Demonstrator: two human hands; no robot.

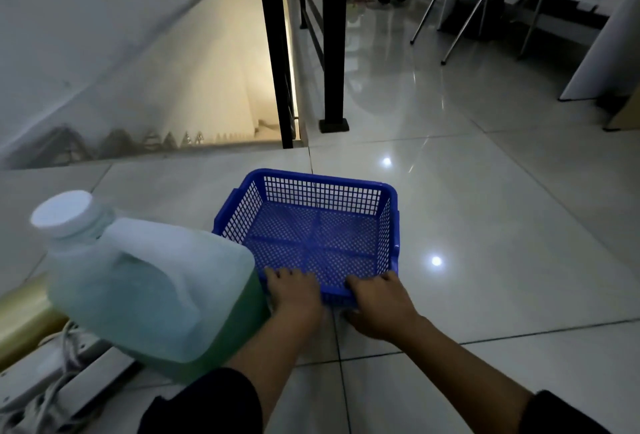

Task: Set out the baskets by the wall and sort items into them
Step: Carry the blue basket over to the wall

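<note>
— So what's in front of you?

— Biggest thing is the tiled floor (485,225), running up to a stairwell edge with a black railing post (334,52). On it, a translucent jug (152,281) of green liquid with a white cap (62,213), close at my left.

— And the basket?

— My blue mesh basket (311,225) sits on the floor, just short of the stairwell edge, its left corner behind the jug.

— Your hands?

— My left hand (294,295) and right hand (377,302) both grip its near rim, fingers (367,282) curled over the edge into the basket.
</note>
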